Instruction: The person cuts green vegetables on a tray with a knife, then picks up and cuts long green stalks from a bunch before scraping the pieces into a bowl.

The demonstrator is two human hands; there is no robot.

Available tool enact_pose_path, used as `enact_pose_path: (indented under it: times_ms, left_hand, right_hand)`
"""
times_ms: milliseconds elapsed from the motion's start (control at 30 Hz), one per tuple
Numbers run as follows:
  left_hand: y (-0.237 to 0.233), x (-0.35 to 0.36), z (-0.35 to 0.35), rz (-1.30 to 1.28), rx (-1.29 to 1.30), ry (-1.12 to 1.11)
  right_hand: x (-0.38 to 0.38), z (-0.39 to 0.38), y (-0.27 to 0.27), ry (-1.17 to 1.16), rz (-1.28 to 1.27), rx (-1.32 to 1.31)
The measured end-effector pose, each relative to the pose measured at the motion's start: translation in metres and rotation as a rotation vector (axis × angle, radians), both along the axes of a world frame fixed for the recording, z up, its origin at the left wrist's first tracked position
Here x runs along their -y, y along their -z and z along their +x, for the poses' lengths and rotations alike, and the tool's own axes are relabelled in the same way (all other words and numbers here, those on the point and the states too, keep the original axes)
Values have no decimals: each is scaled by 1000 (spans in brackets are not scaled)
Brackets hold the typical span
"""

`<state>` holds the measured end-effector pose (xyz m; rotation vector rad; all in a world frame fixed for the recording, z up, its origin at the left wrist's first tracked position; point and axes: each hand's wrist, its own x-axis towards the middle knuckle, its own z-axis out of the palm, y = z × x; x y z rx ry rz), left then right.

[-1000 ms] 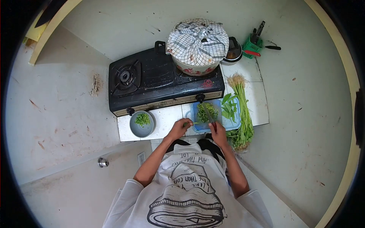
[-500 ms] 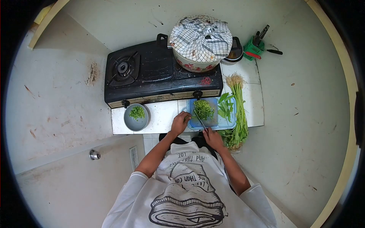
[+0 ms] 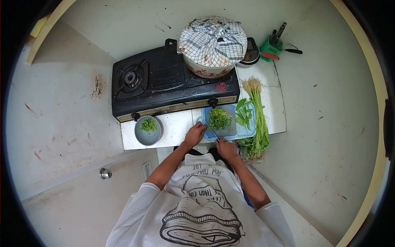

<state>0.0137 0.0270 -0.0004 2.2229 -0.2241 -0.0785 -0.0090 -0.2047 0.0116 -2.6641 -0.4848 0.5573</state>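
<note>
Knife (image 3: 212, 132) shifted toward left fingers (image 3: 202, 125), hold: cannot tell; right fingers (image 3: 220, 143) grasping knife; shirt (image 3: 197, 185) reads "LOT".

The chopped leaves (image 3: 220, 118) are pale and deep green, the rectangular tray (image 3: 246, 132) light blue, the round bowl (image 3: 147, 139) grey, the two-burner stove (image 3: 166, 78) black, the cream pot (image 3: 205, 71) red-patterned, and the knotted white cloth (image 3: 210, 39) dark-checked.
</note>
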Motion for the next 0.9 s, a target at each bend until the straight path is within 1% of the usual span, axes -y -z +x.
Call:
enact_pose_path:
  times_ms: [100,200,300,400,500,600,700,800,900]
  left_hand:
    - [-1,-2,0,-28,7,4]
    - [-2,-2,3,-42,-13,-23]
    - [0,-1,7,-104,-94,-56]
    - [2,1,9,-107,-64,-74]
    - [2,4,11,-102,-65,-54]
    - [1,7,10,-34,-71,-32]
    - [-1,6,8,-85,1,9]
    - [-6,3,4,-111,-11,30]
    - [-7,-1,3,-75,10,46]
  right_hand:
    - [-19,13,-3,-5,-46,-36]
    - [-5,5,2,-20,6,21]
    - [7,-1,1,-2,-1,41]
    - [11,-2,-1,-31,-1,54]
    - [9,-4,-1,-36,-52,41]
    - [8,-5,4,-51,-33,24]
    - [-5,4,10,-16,-11,47]
    - [-15,15,9,-9,-14,19]
    - [-11,15,8,-8,16,27]
